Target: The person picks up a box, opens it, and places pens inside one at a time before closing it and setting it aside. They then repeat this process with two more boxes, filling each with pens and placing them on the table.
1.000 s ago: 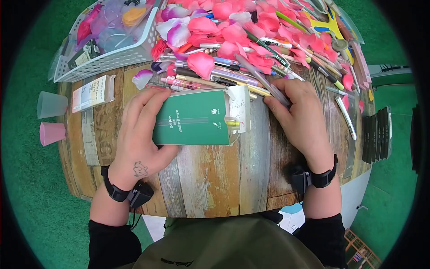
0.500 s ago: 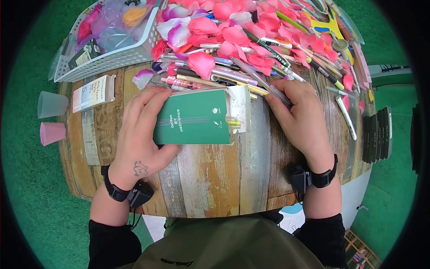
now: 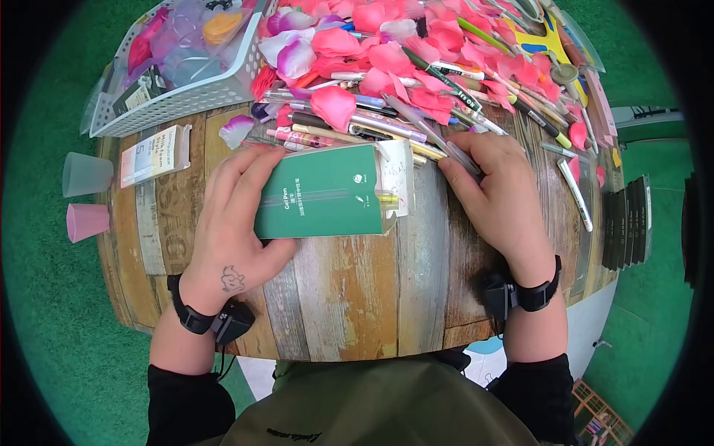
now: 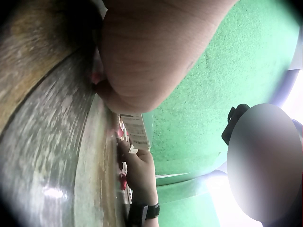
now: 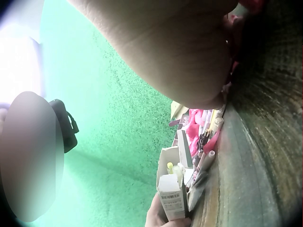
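Observation:
In the head view my left hand [image 3: 236, 215] grips a green gel pen box [image 3: 316, 195] by its left end, thumb at the near edge and fingers over the far one. The box's right end stands open, its white flap [image 3: 401, 178] folded out. A yellow-green pen end [image 3: 388, 202] shows inside the opening. To the right, my right hand [image 3: 500, 201] pinches a clear, greyish pen [image 3: 420, 121] between thumb and fingers; it slants up left over the pile. The right wrist view looks into the box's opening [image 5: 170, 167], where pen ends show.
Many pens [image 3: 342, 126] lie heaped behind the box, mixed with pink petals [image 3: 335, 108]. At the back left stands a white basket [image 3: 178, 97], with a small carton [image 3: 158, 154] before it. Two plastic cups [image 3: 88, 221] sit by the left edge. A white pen [image 3: 574, 197] lies at right.
The open end of the box has risen slightly away from me. The pen in my right hand has shifted a little to the left, and both hands otherwise stay in place.

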The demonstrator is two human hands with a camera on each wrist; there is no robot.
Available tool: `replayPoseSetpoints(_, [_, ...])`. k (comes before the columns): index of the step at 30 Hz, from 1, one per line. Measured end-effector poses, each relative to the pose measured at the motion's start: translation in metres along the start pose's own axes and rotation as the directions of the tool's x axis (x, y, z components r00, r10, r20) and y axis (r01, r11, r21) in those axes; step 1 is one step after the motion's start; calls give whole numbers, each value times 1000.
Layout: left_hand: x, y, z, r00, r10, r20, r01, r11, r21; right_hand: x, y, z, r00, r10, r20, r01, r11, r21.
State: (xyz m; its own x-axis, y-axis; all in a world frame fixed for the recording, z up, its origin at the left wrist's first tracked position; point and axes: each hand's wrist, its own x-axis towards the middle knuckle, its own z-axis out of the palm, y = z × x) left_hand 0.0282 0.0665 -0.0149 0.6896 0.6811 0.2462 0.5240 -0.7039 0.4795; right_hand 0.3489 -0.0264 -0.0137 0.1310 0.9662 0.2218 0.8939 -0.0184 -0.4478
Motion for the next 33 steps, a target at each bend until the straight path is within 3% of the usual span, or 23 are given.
replayPoseSetpoints(6, [0,0,0,1000,1,3,-1,1000,0,0,0,-2,1000,-15,5,15,1000,4])
replayPoseSetpoints(12, [0,0,0,1000,0,2,0,1000,-8,0,-4,-1,999,-3,-53,12,985,173])
replayPoseSetpoints(18, [0,0,-1,1000,2,6,-2,1000,3,0,-4,-1,997,-35,-67,47,982,183])
replayPoseSetpoints(24, [0,-1,-1,1000,6,7,-6,1000,5,0,-12,-9,998,-19,-55,35,951,306])
replayPoseSetpoints(33, [0,0,-1,1000,4,13,-4,1000,2,0,-7,-5,995,-87,-46,96,959,266])
